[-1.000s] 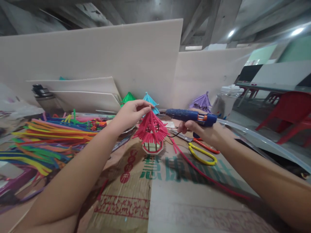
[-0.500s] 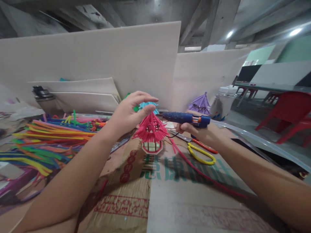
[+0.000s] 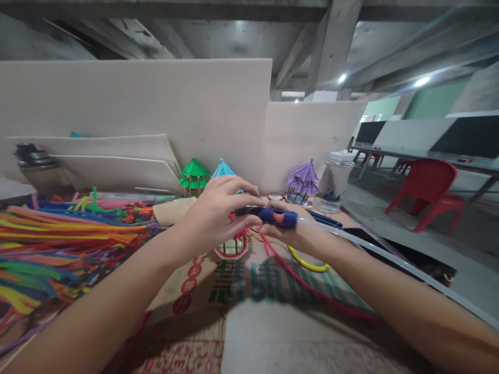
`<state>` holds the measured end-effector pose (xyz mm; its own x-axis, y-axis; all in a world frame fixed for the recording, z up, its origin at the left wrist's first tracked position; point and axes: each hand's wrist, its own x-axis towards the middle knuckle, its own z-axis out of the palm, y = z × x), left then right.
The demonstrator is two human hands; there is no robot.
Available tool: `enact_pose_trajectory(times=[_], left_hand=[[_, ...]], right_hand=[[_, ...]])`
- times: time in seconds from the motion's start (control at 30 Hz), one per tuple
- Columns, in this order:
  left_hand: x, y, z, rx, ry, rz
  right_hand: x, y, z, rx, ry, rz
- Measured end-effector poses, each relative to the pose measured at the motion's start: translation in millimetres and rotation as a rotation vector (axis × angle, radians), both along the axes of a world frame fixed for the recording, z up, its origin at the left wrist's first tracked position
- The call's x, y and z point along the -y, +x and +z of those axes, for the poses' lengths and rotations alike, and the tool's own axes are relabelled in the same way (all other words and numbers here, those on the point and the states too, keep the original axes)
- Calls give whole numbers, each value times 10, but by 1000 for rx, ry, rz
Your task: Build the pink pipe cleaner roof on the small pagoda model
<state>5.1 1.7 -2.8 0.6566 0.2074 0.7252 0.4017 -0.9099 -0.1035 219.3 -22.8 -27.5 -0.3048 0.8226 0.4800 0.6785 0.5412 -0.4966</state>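
My right hand (image 3: 286, 228) is closed round a blue hot glue gun (image 3: 287, 218), whose front end points left. Its tip is hidden behind my left hand (image 3: 228, 208). That hand is curved over a small pink pavilion model (image 3: 233, 246), fingers stretched rightward and thumb apart below them, with the glue gun's front between. Most of the pink roof is covered; the octagonal base and dark posts show below. Whether my left fingers touch the roof I cannot tell. A pink pipe cleaner (image 3: 296, 278) trails rightward from beside the model.
Green (image 3: 194, 174), light blue (image 3: 222, 168) and purple pavilion models (image 3: 303, 179) stand behind. Colourful pipe cleaners (image 3: 70, 228) are heaped at left. Yellow-handled scissors (image 3: 312, 266) lie partly hidden under my right arm. A clear jar (image 3: 337, 182) stands at right, white boards (image 3: 136, 98) behind.
The glue gun has moved left and down with my right hand, its front now behind my left fingers. My left hand has lowered over the pink roof. The camera view has shifted.
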Motion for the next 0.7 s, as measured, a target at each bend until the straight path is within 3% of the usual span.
enact_pose_trajectory(times=[0.1, 0.2, 0.37, 0.53, 0.7], left_hand=[[57, -10, 39, 18, -19, -2], [90, -67, 114, 114, -83, 85], [-124, -212, 133, 342, -235, 264], [-439, -285, 22, 316, -432, 222], [-514, -316, 0, 260, -520, 167]], right_hand=[[4, -5, -9, 11, -10, 9], [31, 14, 19, -6, -23, -15], [9, 69, 47, -104, -55, 28], [-31, 80, 16, -102, -31, 26], [-19, 61, 3, -81, -62, 38]])
